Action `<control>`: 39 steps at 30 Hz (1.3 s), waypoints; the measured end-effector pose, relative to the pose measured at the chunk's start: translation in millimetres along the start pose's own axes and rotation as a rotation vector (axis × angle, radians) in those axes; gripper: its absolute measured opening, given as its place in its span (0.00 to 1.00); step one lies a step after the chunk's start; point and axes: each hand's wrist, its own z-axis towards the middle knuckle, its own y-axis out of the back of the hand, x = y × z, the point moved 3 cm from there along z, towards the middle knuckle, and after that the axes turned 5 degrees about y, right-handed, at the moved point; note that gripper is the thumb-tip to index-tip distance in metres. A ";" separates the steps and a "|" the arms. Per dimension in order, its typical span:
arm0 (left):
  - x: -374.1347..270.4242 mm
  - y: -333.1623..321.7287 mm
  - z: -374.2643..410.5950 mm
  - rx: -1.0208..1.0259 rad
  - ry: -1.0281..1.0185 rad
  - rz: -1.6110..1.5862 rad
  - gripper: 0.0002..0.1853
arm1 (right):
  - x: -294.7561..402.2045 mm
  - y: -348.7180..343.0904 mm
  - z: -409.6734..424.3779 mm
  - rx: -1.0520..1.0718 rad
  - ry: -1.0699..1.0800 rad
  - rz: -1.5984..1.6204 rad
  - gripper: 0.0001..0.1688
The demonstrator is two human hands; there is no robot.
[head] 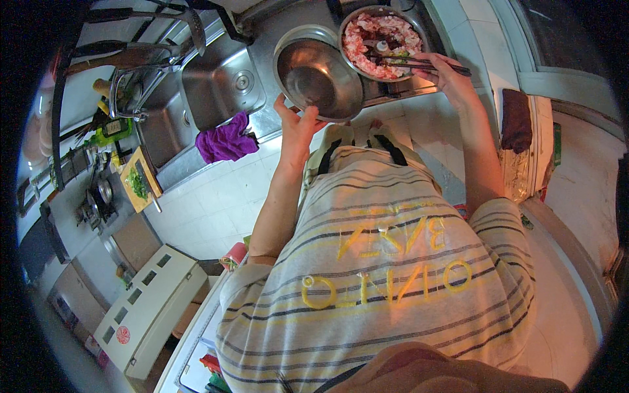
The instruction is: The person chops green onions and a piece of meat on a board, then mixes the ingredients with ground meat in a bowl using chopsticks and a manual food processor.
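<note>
My left hand (300,125) grips the near rim of a stainless steel bowl (314,81), its thumb over the edge. The bowl is tilted and looks bare inside apart from a dull wet sheen. Behind it shows the pale rim of another round vessel (307,33). My right hand (446,78) holds dark chopsticks (417,63), whose tips are in a round metal grinder bowl (344,58). Minced meat (361,29) rings the inside of that bowl around a white centre post (382,46). A bit of green lies near the chopstick tips.
Left of the bowls is a double steel sink (221,93) with a purple cloth (228,140) over its front edge. A cutting board (140,179) with chopped greens and a knife (156,202) lies farther left. Utensils (132,46) hang above the sink.
</note>
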 end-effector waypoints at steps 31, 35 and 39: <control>134.4 180.6 -13.6 -0.306 0.074 -0.544 0.18 | 66.6 -1.2 -11.9 -0.145 0.242 -0.108 0.23; 119.2 172.7 -28.4 -0.418 0.086 -0.410 0.17 | 69.6 8.5 -13.6 -0.171 0.278 -0.125 0.25; 117.2 155.0 -7.0 -0.275 -0.016 -0.223 0.17 | 69.0 11.8 -10.2 -0.171 0.280 -0.062 0.26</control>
